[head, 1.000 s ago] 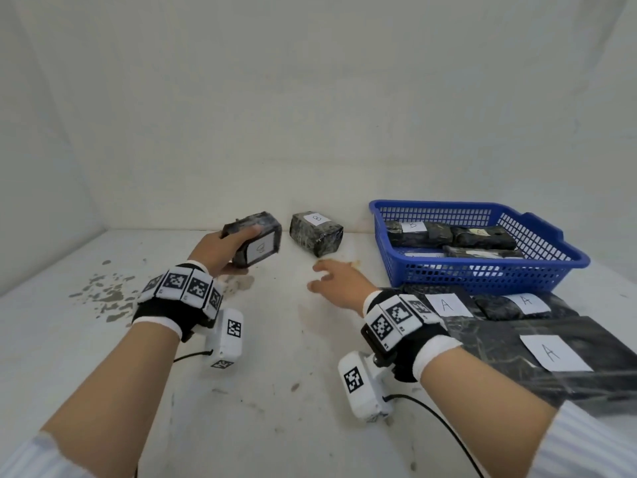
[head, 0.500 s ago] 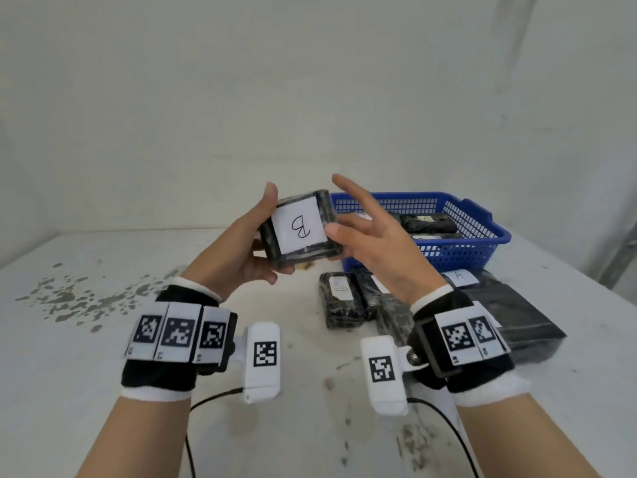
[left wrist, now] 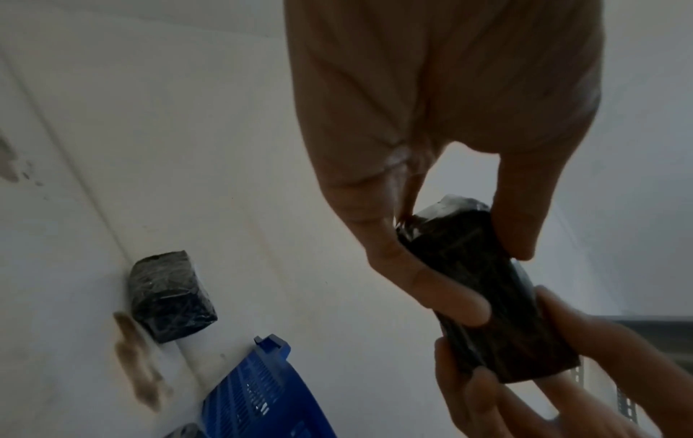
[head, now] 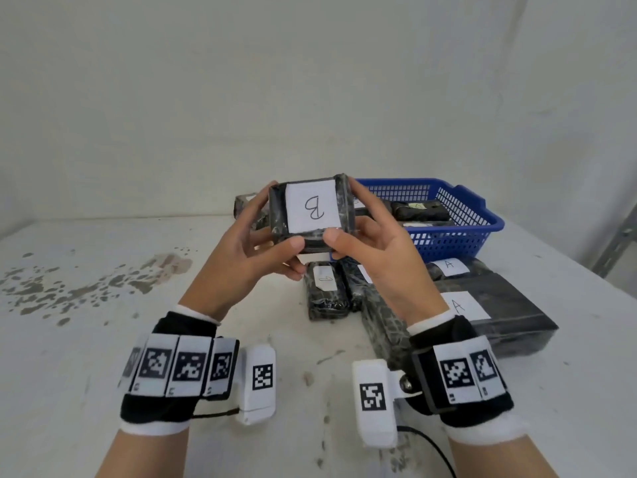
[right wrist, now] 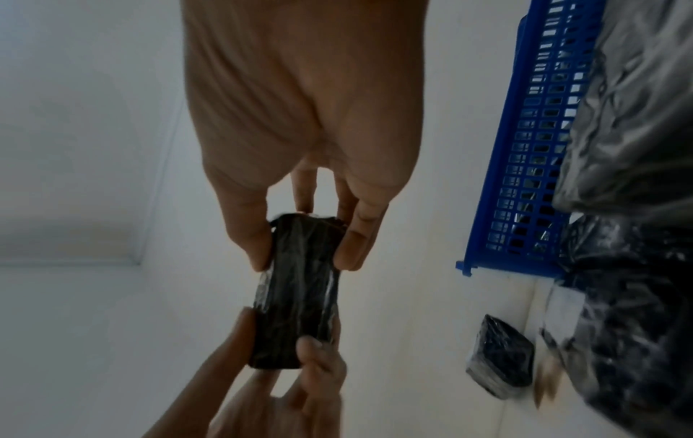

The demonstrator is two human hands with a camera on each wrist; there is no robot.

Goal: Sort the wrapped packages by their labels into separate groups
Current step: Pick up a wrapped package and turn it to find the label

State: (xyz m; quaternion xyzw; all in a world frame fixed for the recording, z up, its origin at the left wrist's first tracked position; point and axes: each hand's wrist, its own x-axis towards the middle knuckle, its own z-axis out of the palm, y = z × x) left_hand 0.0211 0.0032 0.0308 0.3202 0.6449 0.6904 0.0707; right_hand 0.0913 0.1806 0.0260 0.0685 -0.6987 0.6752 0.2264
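A small black wrapped package (head: 312,212) with a white label reading B is held up over the table. My left hand (head: 262,246) grips its left side, thumb on the near edge. My right hand (head: 362,243) grips its right side the same way. Both wrist views show this package (left wrist: 483,290) (right wrist: 298,293) pinched between fingers and thumbs of both hands. Another small black package (head: 246,205) (left wrist: 168,296) (right wrist: 500,360) lies on the table behind my left hand, mostly hidden in the head view.
A blue basket (head: 462,215) at the back right holds several black packages. In front of it lie black packages labelled A (head: 489,305) and smaller ones (head: 324,291). Grey stains (head: 69,284) mark the white table at left. White walls close in behind.
The package has been lifted from the back of the table toward me. My right hand, open a second ago, now grips its right side; the label faces me squarely.
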